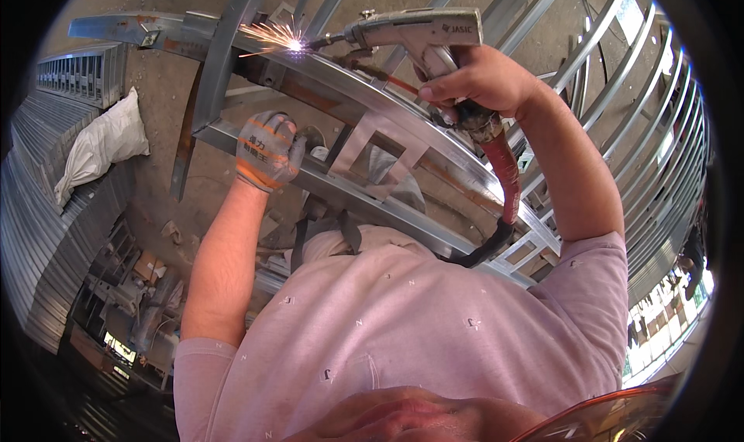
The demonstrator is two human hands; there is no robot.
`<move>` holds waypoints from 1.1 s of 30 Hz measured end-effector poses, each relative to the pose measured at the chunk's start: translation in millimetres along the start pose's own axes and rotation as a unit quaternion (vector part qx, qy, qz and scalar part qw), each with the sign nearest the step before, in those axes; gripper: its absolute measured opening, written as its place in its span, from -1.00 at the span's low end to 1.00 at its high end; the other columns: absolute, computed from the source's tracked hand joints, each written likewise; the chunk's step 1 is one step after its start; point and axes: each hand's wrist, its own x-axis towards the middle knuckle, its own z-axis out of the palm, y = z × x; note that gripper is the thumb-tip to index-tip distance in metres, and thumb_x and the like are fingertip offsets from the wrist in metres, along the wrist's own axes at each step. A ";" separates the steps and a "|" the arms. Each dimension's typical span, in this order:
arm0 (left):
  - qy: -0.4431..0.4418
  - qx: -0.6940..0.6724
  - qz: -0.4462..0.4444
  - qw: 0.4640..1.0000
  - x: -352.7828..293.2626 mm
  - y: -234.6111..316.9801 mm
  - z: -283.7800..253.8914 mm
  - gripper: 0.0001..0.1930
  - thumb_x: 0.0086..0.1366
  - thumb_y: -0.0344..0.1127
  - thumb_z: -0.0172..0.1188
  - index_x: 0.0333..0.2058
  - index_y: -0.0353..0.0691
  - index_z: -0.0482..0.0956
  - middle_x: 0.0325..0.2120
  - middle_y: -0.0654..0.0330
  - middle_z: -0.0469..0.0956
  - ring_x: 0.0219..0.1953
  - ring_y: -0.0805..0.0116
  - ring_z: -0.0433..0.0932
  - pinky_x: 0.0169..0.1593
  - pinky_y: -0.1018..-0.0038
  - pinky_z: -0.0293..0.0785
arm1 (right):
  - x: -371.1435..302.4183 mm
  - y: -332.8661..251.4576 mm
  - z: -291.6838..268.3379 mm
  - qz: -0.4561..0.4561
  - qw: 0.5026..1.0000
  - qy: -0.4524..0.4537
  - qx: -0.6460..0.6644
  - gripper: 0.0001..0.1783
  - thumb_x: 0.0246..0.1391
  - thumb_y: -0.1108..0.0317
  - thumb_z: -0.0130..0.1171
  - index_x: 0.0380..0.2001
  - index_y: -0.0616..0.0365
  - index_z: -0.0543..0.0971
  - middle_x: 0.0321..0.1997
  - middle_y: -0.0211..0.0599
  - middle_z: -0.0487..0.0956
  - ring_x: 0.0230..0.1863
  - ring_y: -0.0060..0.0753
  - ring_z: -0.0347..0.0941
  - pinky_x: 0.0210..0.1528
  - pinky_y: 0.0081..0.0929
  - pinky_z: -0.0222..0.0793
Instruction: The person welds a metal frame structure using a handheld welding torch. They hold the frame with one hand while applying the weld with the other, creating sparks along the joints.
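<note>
My right hand (484,81), ungloved, is closed around the handle of a pale welding gun (415,32) with a red and black cable (505,174). At the gun's tip a bright arc (295,46) throws orange sparks leftward, where a curved steel rail (333,76) meets an upright steel bar (228,54). My left hand (268,149), in a grey glove with orange stripes, is closed over the lower steel bar (364,203) of the frame. What its fingers hold, if anything, is hidden. A rectangular steel bracket (376,124) joins the rail and the lower bar.
A white sack (105,147) lies on stacked ribbed metal sections (54,209) at the left. Long curved metal bars (612,93) line the right side. Cluttered gear and a cardboard box (149,265) sit at lower left. Behind the bars at far right is a dark figure (692,260).
</note>
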 end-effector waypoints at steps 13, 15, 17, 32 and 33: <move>0.005 -0.006 -0.008 1.000 -1.5 -0.1 0.4 -0.85 0.10 -0.37 0.38 -0.38 -0.15 0.57 -0.38 0.12 0.62 -0.25 0.01 0.62 -0.11 0.13 0.54 | 0.2 1.8 -0.2 -0.013 1.000 0.003 -0.011 -0.68 0.07 0.36 0.46 -0.16 0.27 0.62 -0.49 -0.36 0.59 -0.48 -0.47 0.55 -0.36 -0.44 0.50; 0.012 -0.003 -0.003 1.000 -1.6 0.2 -0.4 -0.85 0.10 -0.37 0.38 -0.37 -0.16 0.58 -0.36 0.11 0.63 -0.24 0.00 0.62 -0.10 0.14 0.55 | 1.9 4.9 -2.7 -0.009 1.000 -0.003 -0.014 -0.67 0.07 0.36 0.46 -0.14 0.27 0.62 -0.49 -0.36 0.60 -0.48 -0.49 0.55 -0.36 -0.45 0.51; 0.010 -0.002 -0.002 1.000 -0.1 1.1 -1.3 -0.86 0.10 -0.37 0.38 -0.37 -0.16 0.58 -0.36 0.11 0.63 -0.23 0.00 0.62 -0.10 0.14 0.55 | 0.8 4.4 -2.3 -0.006 1.000 0.003 -0.012 -0.66 0.07 0.36 0.46 -0.13 0.26 0.62 -0.48 -0.36 0.60 -0.48 -0.49 0.55 -0.36 -0.45 0.52; -0.009 0.005 -0.010 1.000 -4.2 -1.8 0.4 -0.84 0.09 -0.36 0.38 -0.35 -0.14 0.58 -0.35 0.11 0.61 -0.23 -0.01 0.61 -0.10 0.12 0.55 | -5.8 2.9 -1.9 0.002 1.000 0.012 -0.024 -0.71 0.05 0.34 0.46 -0.23 0.27 0.63 -0.49 -0.34 0.63 -0.51 -0.48 0.55 -0.38 -0.45 0.48; -0.007 0.004 -0.008 1.000 -4.1 -1.9 0.4 -0.84 0.09 -0.36 0.38 -0.35 -0.14 0.58 -0.35 0.11 0.61 -0.23 -0.01 0.61 -0.10 0.12 0.55 | -5.7 3.7 -2.1 0.001 1.000 0.012 -0.025 -0.72 0.05 0.34 0.46 -0.25 0.27 0.63 -0.49 -0.35 0.62 -0.51 -0.48 0.55 -0.38 -0.45 0.47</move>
